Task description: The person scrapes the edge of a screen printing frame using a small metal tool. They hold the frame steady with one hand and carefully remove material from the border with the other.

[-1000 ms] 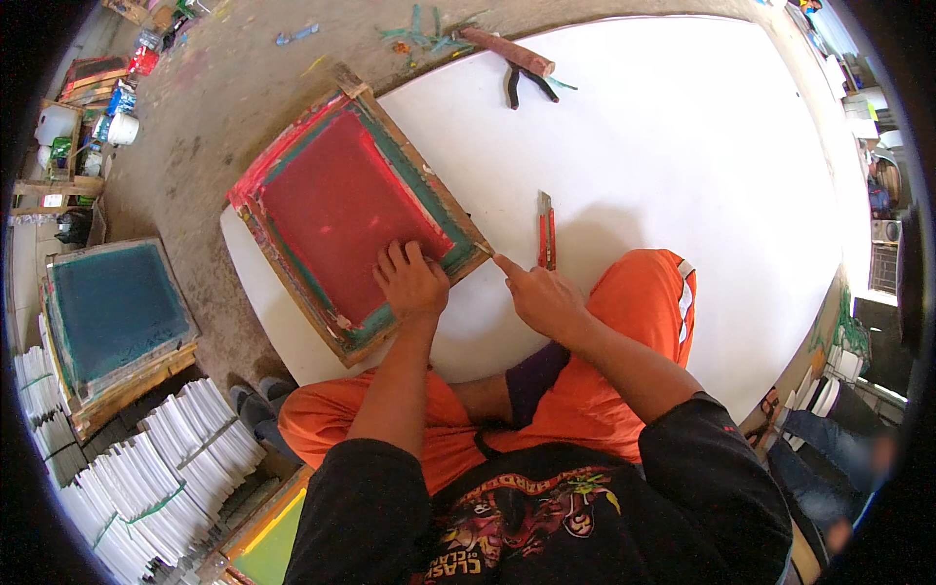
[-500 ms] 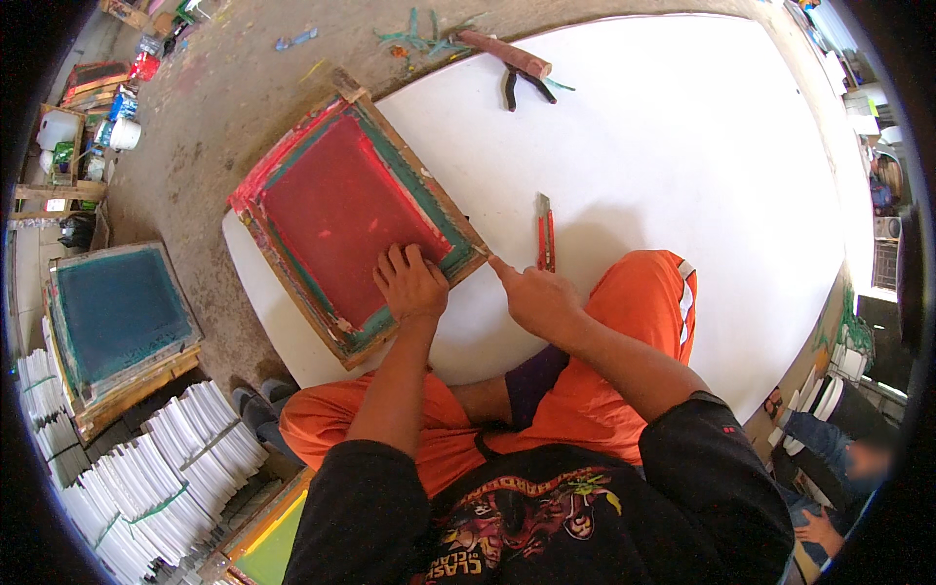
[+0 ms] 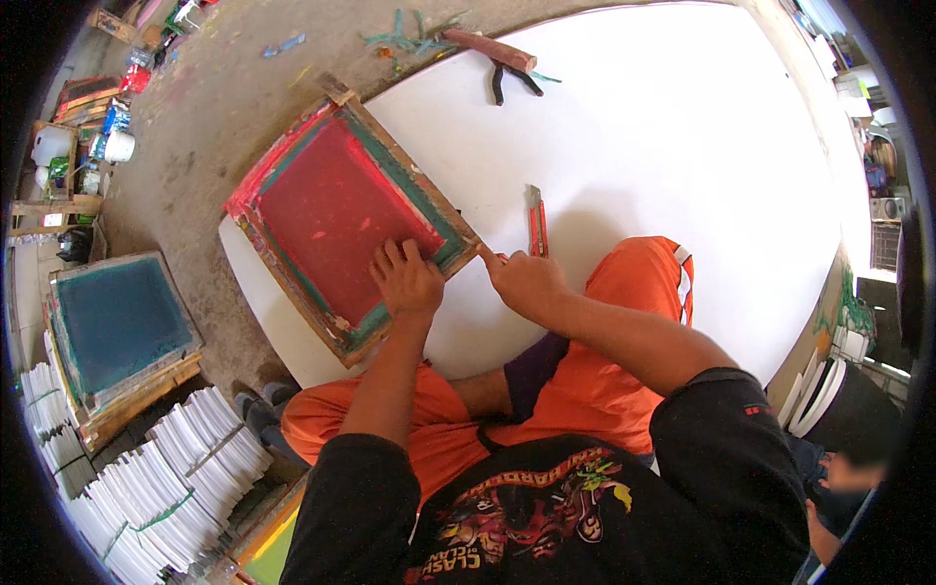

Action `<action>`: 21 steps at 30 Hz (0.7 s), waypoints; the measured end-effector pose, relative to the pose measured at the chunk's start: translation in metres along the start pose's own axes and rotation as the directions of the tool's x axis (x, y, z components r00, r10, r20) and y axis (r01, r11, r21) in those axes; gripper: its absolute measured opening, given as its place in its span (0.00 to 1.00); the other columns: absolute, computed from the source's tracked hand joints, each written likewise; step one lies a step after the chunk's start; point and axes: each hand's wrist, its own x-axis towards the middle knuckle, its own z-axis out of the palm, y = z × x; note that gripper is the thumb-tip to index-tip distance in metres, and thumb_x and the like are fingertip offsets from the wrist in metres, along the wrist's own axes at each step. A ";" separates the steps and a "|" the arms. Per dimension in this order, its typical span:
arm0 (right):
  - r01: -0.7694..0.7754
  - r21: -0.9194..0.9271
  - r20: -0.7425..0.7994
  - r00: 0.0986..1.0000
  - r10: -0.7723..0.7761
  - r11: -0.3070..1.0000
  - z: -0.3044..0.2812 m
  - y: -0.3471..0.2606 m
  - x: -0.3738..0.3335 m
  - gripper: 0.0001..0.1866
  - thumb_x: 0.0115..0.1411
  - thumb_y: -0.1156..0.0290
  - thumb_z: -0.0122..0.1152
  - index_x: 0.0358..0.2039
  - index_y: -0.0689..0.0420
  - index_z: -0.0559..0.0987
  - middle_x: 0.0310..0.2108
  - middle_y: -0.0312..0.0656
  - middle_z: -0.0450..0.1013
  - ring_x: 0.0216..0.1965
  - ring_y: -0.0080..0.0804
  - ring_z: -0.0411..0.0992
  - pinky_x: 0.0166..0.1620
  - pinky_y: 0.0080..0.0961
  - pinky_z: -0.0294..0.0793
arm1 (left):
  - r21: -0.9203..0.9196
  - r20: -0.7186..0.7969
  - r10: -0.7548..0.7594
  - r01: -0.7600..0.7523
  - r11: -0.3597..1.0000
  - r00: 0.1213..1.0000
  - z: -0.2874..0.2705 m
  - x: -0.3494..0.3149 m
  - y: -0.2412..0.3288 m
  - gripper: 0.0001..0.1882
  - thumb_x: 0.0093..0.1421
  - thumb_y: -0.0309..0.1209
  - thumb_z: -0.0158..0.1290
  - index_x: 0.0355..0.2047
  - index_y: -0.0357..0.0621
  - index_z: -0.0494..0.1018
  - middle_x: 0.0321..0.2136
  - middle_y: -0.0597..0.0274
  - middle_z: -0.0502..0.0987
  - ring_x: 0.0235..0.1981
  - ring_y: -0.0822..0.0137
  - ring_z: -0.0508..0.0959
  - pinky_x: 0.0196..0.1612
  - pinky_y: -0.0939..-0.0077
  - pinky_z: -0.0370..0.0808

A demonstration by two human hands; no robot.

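A screen printing frame (image 3: 341,210) with red mesh, green borders and a worn wooden edge lies tilted on a white sheet (image 3: 663,127). My left hand (image 3: 407,281) rests on the mesh near its lower right corner, fingers spread and pressing down. At that wooden corner is my right hand (image 3: 526,286), its index finger stretched toward the edge and the other fingers curled in. A bit of red shows by its fingers, but what it grips is mostly hidden. Just beyond the right hand, a red utility knife (image 3: 537,222) lies on the sheet.
Black-handled pliers (image 3: 514,82) and a brown wooden stick (image 3: 490,49) lie at the sheet's far edge, beside green scraps (image 3: 414,37). To the left are a blue-green screen frame (image 3: 122,327) and bundled white stacks (image 3: 161,487). Another person's hand (image 3: 848,475) shows at lower right.
The view has shifted slightly, moving the frame and tools a little up and left. Both hands keep to the same corner; my right index finger now lies along the frame's edge.
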 end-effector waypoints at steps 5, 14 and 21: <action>-0.049 0.134 0.008 0.999 0.048 0.990 0.006 0.007 -0.002 0.29 0.72 0.68 0.51 0.73 0.50 0.66 0.27 0.52 0.80 0.29 0.53 0.83 0.34 0.53 0.83 | -0.036 -0.003 -0.048 0.047 0.998 0.999 0.003 -0.001 0.000 0.21 0.60 0.34 0.57 0.52 0.43 0.69 0.61 0.42 0.68 0.68 0.40 0.64 0.70 0.35 0.58; -0.073 0.130 0.031 0.997 0.069 0.989 -0.009 -0.003 -0.009 0.33 0.67 0.73 0.52 0.73 0.54 0.65 0.30 0.53 0.82 0.31 0.51 0.84 0.34 0.52 0.84 | -0.022 -0.103 0.041 -0.043 0.999 0.994 0.011 -0.001 -0.002 0.20 0.64 0.44 0.59 0.51 0.46 0.75 0.54 0.48 0.73 0.62 0.43 0.69 0.68 0.40 0.60; -0.056 0.094 0.080 0.996 0.049 0.994 -0.021 -0.016 -0.004 0.30 0.68 0.74 0.48 0.71 0.64 0.65 0.34 0.54 0.83 0.35 0.52 0.85 0.37 0.52 0.85 | -0.082 -0.019 0.425 -0.425 0.901 0.905 0.006 -0.013 -0.010 0.25 0.63 0.50 0.63 0.52 0.48 0.79 0.42 0.62 0.79 0.47 0.54 0.77 0.51 0.51 0.73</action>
